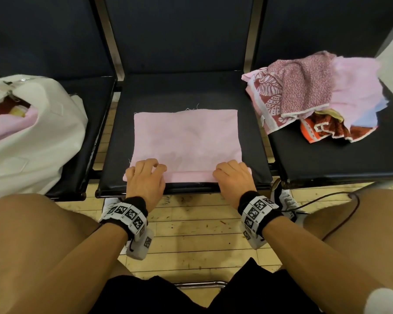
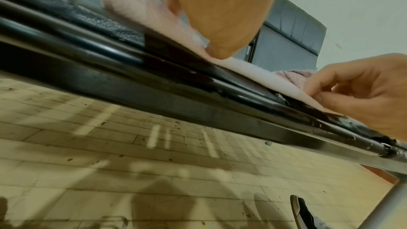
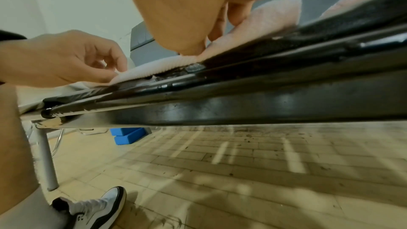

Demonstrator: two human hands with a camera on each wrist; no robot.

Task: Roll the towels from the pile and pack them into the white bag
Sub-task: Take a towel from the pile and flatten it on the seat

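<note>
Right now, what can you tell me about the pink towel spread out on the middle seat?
The pink towel is plain pale terry-like cloth, lying flat on the black middle seat, loose threads at its far edge. Its near edge is turned over into a first narrow roll along the seat front. The left hand and right hand each pinch an end of that roll, fingers curled.

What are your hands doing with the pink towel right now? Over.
Left hand and right hand grip the pink towel's near edge, first fold started. Pile waits right, white bag left. Nothing blocking.
</note>
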